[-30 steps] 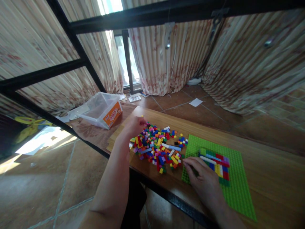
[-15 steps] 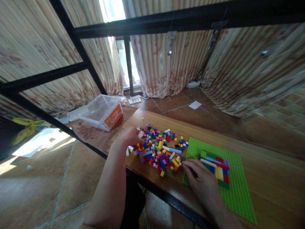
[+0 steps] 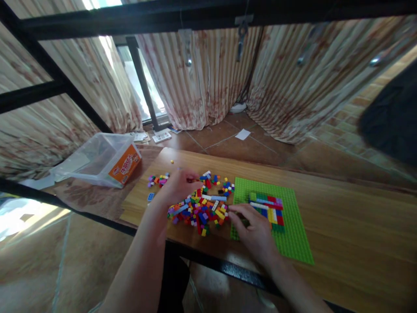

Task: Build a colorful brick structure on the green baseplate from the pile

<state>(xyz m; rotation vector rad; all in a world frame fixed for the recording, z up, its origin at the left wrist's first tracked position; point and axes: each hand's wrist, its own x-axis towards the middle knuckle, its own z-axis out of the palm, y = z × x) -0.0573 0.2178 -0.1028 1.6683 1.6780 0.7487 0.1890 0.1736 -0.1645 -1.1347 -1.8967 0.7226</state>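
A pile of small coloured building bricks [image 3: 195, 213] lies loose on the wooden tabletop. My left hand [image 3: 180, 184] reaches over its upper part, thumb and fingers apart; nothing held shows between them. To the right is a green studded baseplate [image 3: 293, 217], and on it sits a flat block of joined bricks [image 3: 272, 213] in red, yellow, blue, white and green. My right hand [image 3: 252, 224] hovers at the baseplate's left edge, beside the pile. Its thumb and index fingertips are drawn together; whatever they hold is too small to make out.
A clear plastic bin [image 3: 100, 161] with an orange label stands left of the bricks. One blue piece [image 3: 150, 197] and a yellow one [image 3: 172, 161] lie apart from the pile. Black metal bars [image 3: 140, 24] cross overhead, with curtains [image 3: 208, 78] behind.
The view has swung right, so everything sits further left. My left hand has moved right across the pile, from its left side to its upper middle. My right hand stays by the baseplate's left edge.
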